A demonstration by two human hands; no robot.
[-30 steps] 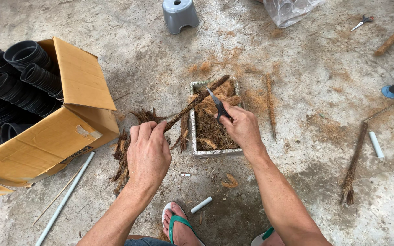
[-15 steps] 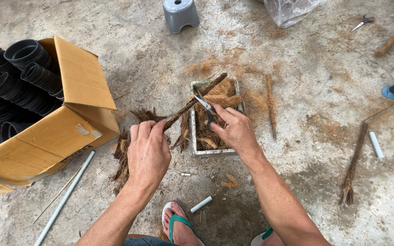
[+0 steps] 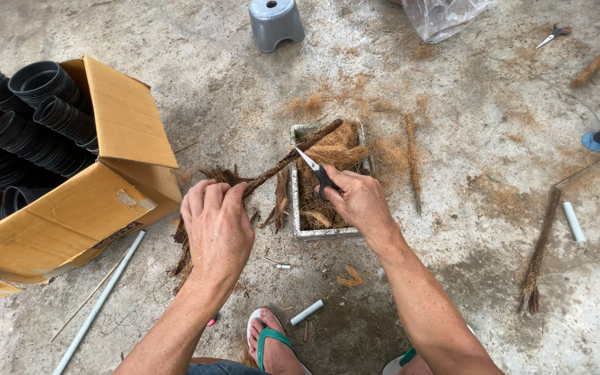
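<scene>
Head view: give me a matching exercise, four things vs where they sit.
Things:
1. scissors
2. fibre-wrapped stick
3. black pots
4. grey stool

Places:
A. stacked in the cardboard box
B. top edge, on the concrete floor
C. in the right hand
D. gripped by the left hand, reaching over the tray

Pairs: 1-C, 2-D, 3-A, 4-B
</scene>
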